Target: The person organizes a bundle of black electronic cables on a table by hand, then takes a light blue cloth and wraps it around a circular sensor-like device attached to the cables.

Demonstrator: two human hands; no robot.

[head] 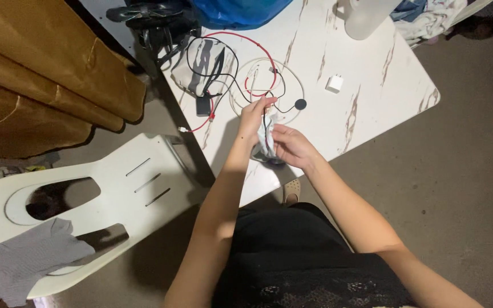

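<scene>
My left hand (253, 117) pinches a thin black cable (265, 122) above the near edge of a white marble-patterned table (366, 74). My right hand (290, 145) grips a small crumpled white cloth (266, 145) just below it, the two hands touching. The black cable runs up the table to a round black disc (300, 104). A red cable (246, 40) and a white cable (298, 85) lie coiled and tangled with it beyond my hands.
A small white charger block (334, 84) sits right of the cables. A translucent jug (366, 17) and a blue bag (235, 11) stand at the far edge. A white plastic chair (115, 188) with a grey cloth (24, 262) is at left, brown curtains (35, 74) behind.
</scene>
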